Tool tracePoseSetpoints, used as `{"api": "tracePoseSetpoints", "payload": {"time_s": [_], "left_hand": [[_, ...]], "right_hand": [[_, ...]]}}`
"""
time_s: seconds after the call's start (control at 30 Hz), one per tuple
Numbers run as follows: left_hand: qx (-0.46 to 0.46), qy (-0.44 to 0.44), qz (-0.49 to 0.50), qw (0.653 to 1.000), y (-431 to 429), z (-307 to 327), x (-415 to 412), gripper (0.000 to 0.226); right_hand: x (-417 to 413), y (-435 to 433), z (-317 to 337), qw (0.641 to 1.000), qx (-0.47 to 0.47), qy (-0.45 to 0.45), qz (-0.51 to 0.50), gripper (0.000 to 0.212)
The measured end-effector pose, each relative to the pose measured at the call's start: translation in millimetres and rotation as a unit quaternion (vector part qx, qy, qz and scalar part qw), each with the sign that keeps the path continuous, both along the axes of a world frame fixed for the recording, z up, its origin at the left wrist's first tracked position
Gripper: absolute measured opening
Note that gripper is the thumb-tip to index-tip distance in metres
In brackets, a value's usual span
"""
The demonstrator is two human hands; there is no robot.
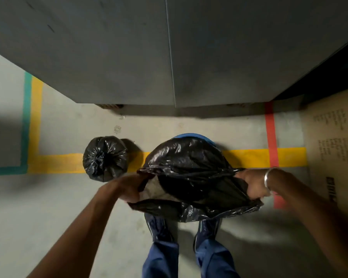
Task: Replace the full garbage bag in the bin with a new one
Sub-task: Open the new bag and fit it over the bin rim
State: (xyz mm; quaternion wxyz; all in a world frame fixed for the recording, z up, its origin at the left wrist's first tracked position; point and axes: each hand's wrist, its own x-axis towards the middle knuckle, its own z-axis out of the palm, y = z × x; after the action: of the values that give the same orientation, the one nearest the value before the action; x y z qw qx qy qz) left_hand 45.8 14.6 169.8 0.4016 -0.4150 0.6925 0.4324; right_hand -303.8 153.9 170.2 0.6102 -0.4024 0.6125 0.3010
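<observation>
A new black garbage bag is stretched open between my hands, above a blue bin of which only a strip of the far rim shows. My left hand grips the bag's mouth on the left. On the right side my right hand, with a metal bangle at the wrist, grips the mouth. The full garbage bag, black and tied shut at the top, stands on the floor to the left of the bin, apart from it.
A tall grey cabinet stands right behind the bin. A cardboard box is at the right. Yellow, teal and red tape lines mark the concrete floor. My feet in blue shoes stand just in front of the bin.
</observation>
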Motion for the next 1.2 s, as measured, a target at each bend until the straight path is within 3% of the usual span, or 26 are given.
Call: {"api": "tracePoseSetpoints", "payload": {"time_s": [0.07,0.13,0.2,0.3,0.4,0.5,0.6,0.73,0.83,0.9,1.0,1.07,1.13,1.2], "left_hand": [[0.059,0.026,0.029,0.998,-5.1,-0.3,-3.3,0.074],[0.075,0.069,0.101,0.990,-8.9,6.0,-15.7,0.073],[0.056,0.122,0.149,0.980,-16.3,-18.0,-9.4,0.064],[0.009,0.119,0.265,0.957,-29.4,-48.2,1.7,0.048],[-0.077,0.144,0.343,0.925,-39.2,-75.4,4.2,0.026],[-0.070,0.172,0.380,0.906,-43.7,-90.5,-2.5,0.037],[-0.071,0.179,0.362,0.912,-47.0,-101.8,-14.8,0.055],[0.006,0.184,0.454,0.872,-49.9,-123.7,-22.0,0.042],[0.043,0.157,0.487,0.858,-47.9,-150.7,-19.9,0.037],[0.052,0.140,0.506,0.849,-42.1,-168.8,-13.9,0.031],[0.055,0.126,0.517,0.845,-31.9,-179.9,-4.7,0.029],[0.060,0.149,0.530,0.833,-25.4,-177.0,6.8,0.046],[0.076,0.186,0.531,0.823,-17.3,-163.3,19.5,0.066],[0.055,0.198,0.511,0.835,-5.7,-147.7,29.2,0.074]], "right_hand": [[-1.8,-0.1,-11.7,0.999,-0.030,0.017,0.021,0.058],[-5.2,-3.3,-28.3,0.986,-0.154,0.063,-0.032,0.057],[-8.9,-11.7,-45.3,0.967,-0.214,0.065,-0.125,0.050],[-16.0,-25.8,-67.1,0.916,-0.291,0.077,-0.266,0.039],[-16.9,-36.6,-86.2,0.874,-0.351,0.094,-0.322,0.033],[-13.6,-48.3,-101.7,0.852,-0.347,0.118,-0.374,0.043],[-12.4,-57.4,-115.9,0.858,-0.338,0.134,-0.363,0.053],[-15.5,-60.8,-141.8,0.884,-0.296,0.103,-0.347,0.061],[-17.6,-53.0,-161.9,0.889,-0.251,0.106,-0.368,0.046],[-16.1,-42.3,-169.0,0.921,-0.180,0.103,-0.330,0.026],[-13.4,-18.8,-177.8,0.927,-0.081,0.100,-0.353,0.022],[-12.6,0.7,-182.1,0.897,-0.123,0.094,-0.413,0.029],[-7.8,14.5,-170.5,0.832,-0.173,0.097,-0.518,0.043],[-2.7,22.2,-153.9,0.770,-0.177,0.085,-0.607,0.052]]}}
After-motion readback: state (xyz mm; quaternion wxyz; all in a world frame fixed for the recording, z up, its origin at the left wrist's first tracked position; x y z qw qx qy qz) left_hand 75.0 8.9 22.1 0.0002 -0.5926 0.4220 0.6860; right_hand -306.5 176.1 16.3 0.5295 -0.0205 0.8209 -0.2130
